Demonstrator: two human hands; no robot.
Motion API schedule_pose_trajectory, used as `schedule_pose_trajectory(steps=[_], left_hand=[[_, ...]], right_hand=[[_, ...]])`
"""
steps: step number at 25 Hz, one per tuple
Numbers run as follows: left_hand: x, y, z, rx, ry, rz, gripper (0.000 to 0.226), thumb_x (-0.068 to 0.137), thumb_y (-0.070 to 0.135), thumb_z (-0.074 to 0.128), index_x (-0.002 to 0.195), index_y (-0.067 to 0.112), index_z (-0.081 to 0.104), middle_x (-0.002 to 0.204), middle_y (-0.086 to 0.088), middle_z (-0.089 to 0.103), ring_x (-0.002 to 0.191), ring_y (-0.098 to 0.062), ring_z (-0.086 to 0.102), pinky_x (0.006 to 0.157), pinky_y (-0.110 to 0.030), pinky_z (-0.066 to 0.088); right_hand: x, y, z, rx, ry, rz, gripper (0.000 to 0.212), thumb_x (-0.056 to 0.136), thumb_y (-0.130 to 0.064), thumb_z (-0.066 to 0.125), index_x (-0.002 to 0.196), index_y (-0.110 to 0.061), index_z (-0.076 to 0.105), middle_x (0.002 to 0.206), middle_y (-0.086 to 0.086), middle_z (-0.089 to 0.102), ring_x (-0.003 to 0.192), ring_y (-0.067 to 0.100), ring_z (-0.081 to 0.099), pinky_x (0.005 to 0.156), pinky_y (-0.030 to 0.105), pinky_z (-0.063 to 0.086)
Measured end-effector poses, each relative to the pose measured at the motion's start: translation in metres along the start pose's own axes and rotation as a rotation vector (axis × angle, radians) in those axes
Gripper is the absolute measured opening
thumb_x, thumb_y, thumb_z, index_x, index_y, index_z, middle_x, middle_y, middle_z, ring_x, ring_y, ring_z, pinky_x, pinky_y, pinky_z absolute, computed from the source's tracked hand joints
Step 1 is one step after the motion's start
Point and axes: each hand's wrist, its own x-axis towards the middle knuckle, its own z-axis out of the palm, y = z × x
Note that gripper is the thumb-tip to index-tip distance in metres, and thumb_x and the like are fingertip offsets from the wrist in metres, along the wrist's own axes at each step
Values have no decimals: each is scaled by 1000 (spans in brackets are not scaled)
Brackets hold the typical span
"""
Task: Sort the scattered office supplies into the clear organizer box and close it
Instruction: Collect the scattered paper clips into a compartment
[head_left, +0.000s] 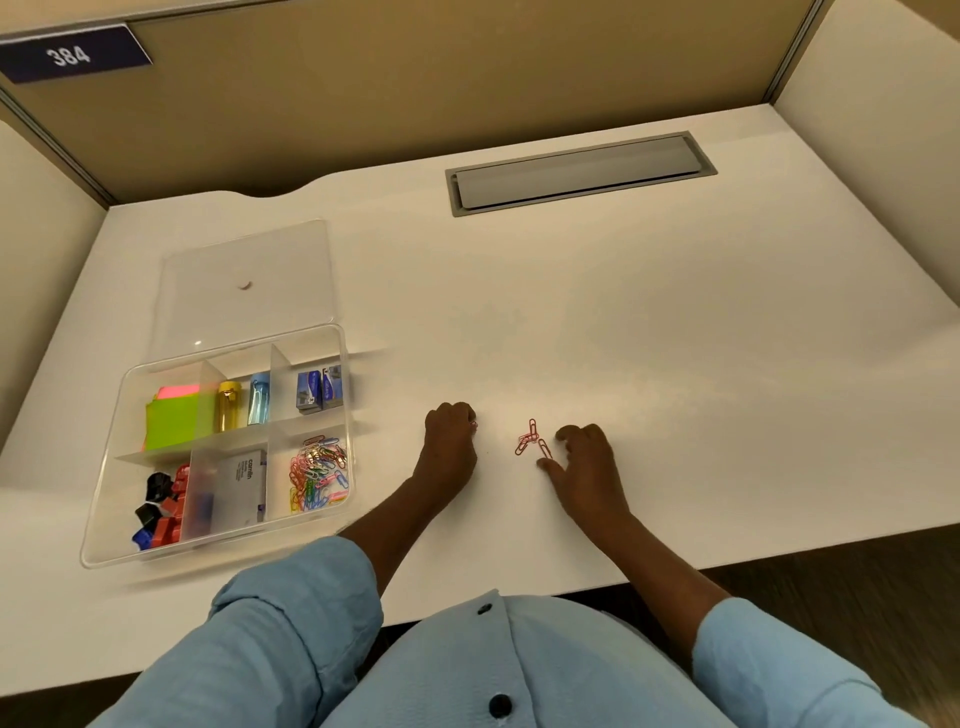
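Left hand (449, 441) curled on the white desk (675, 364), fingertips pinching one reddish clip (474, 425); right hand (587, 457) loosely bent, holding nothing, thumb just beside the loose red paper clips (530, 439) that lie between both hands. Clear organizer box (218, 545) sits well left of them, lid (244, 280) flipped open behind it, coloured clip pile (317, 473) in its near-right compartment.

Clear organizer box (104, 493) w/ lid (244, 260) open, partly filled, L side of desk (675, 364); red paper clips (527, 439) loose mid-desk.
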Motion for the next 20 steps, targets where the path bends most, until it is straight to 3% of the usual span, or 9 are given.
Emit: schedule_pose_trajectory(steps=[4,7,11,14,16,18,20], left_hand=[[-22,11,9,21,48,-18,33,78,-15,34,96,3,55,97,-11,51,88,-20,37,71,-24,26],[-17,9,7,-20,6,-27,27,83,-10,37,94,4,57,96,-10,52,90,-22,42,71,-24,29],[-17,5,3,-246,36,-130,21,87,-5,44,89,3,63,97,-11,60,90,-18,50,73,-16,31],[-23,6,-4,-437,53,-225,20,88,-1,47,84,6,65,93,-2,63,85,-11,53,75,-16,35],[-24,5,-12,-609,34,-309,20,87,0,49,77,11,63,80,0,64,72,-11,56,67,-20,41],[-27,5,-19,-744,18,-370,18,87,1,53,74,10,61,69,-2,61,60,-12,54,56,-18,43],[-30,5,-23,-847,19,-437,11,87,1,57,81,6,64,69,-6,62,59,-14,55,55,-20,47]], right_hand=[[10,-15,5,22,18,-11,5,86,-8,63,86,-3,60,86,7,53,80,22,53,68,27,39],[16,-16,8,-95,-44,50,10,90,-13,57,91,-3,59,98,12,57,92,27,56,78,34,44],[11,-23,12,-192,-73,55,12,92,-10,50,101,-5,55,111,12,53,107,29,48,89,33,40],[11,-30,7,-81,62,38,10,89,-2,47,95,-9,50,93,10,59,89,28,55,72,35,43],[15,-32,2,-50,114,7,21,84,4,44,94,-14,49,84,6,55,77,26,54,61,31,40],[19,-32,2,-62,102,-37,25,82,8,44,91,-12,57,86,6,51,77,27,55,62,29,40],[20,-34,6,-62,91,-58,21,82,7,46,87,-5,62,90,8,53,81,28,57,67,32,45]])
